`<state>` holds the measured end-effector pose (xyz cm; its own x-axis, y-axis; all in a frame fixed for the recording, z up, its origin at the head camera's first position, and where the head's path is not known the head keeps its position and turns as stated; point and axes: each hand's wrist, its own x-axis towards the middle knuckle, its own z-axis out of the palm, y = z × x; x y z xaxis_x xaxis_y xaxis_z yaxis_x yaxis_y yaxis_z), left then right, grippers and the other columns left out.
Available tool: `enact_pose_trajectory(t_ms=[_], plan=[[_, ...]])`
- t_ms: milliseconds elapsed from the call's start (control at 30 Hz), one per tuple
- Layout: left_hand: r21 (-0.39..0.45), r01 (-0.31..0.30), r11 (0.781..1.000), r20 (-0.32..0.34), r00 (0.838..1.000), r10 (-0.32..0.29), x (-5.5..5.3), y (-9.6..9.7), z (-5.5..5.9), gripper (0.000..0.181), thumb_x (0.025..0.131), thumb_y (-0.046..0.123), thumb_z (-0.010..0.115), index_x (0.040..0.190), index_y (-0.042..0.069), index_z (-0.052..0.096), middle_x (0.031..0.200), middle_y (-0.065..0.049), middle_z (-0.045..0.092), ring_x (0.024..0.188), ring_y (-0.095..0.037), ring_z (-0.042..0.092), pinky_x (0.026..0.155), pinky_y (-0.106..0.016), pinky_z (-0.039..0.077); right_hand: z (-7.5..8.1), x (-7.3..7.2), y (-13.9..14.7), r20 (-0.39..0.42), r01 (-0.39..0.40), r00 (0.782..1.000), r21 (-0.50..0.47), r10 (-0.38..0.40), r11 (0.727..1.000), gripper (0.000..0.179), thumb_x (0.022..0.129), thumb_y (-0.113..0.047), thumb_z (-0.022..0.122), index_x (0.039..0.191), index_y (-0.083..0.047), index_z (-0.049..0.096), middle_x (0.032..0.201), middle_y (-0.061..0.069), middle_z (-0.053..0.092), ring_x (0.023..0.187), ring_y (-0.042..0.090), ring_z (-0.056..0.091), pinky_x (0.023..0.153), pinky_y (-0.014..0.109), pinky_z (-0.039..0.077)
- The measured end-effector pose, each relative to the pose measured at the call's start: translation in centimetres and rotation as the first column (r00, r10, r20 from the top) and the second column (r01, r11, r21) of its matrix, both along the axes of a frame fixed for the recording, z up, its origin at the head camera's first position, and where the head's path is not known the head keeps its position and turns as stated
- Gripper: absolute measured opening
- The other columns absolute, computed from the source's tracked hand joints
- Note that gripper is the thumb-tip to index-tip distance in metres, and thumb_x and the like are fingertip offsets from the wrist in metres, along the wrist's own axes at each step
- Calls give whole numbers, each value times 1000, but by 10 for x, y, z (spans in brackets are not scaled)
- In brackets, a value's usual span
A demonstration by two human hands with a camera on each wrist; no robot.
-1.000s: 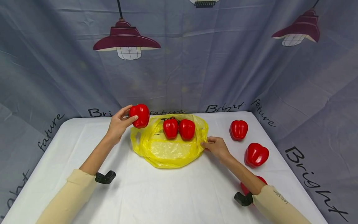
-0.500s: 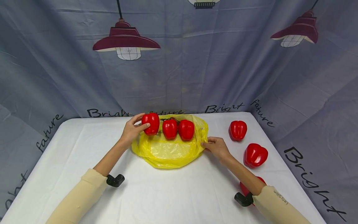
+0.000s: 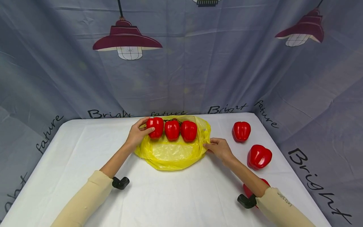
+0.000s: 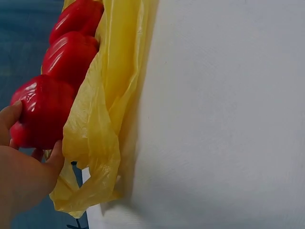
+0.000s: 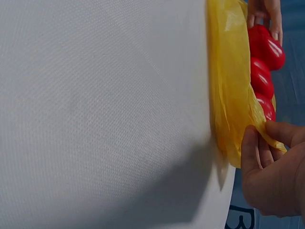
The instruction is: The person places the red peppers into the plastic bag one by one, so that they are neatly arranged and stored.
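A yellow plastic bag (image 3: pixel 173 154) lies spread at the back middle of the table, its mouth facing up. Two red bell peppers, a middle one (image 3: pixel 172 130) and a right one (image 3: pixel 188 131), sit in it side by side. My left hand (image 3: pixel 136 134) grips a third red bell pepper (image 3: pixel 155 127) at the bag's left end, thumb in front, right beside the middle pepper. In the left wrist view this held pepper (image 4: pixel 43 112) is nearest the hand. My right hand (image 3: pixel 219 148) pinches the bag's right edge between thumb and fingers, as the right wrist view also shows.
On the right side of the white-covered table (image 3: pixel 170 198) lie more red bell peppers: one at the back (image 3: pixel 241 131), one in front of it (image 3: pixel 259 157), and one partly hidden (image 3: pixel 248 190) under the right forearm. A printed grey curtain (image 3: pixel 181 69) hangs behind the table.
My left hand has carried its bell pepper rightward and down, from above the bag's left edge to beside the other two. The right hand has kept its hold on the bag.
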<state>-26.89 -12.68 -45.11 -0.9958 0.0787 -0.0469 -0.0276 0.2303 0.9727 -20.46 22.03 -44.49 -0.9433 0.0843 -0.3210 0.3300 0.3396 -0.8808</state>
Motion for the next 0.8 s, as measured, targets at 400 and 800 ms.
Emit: enact_pose_trajectory(t_ms=[400,800], plan=[[1,-13,1000,19,1000,13,-1,4,-8,62,95,10,69,151,9,43,150,-19,41,131,-39,47,105,-45,45,-2,-1,0,-1,0,1000,0,0,1000,31,95,-17,70,119,2,69,101,10,73,91,25,65,89,35,56],[-26,-28,999,24,999,29,-1,7,-14,60,96,12,68,151,10,44,150,-18,41,132,-38,46,106,-45,44,-2,-2,-1,-4,-2,1000,-8,2,1000,31,95,-16,69,120,3,68,102,11,72,91,25,65,88,35,57]])
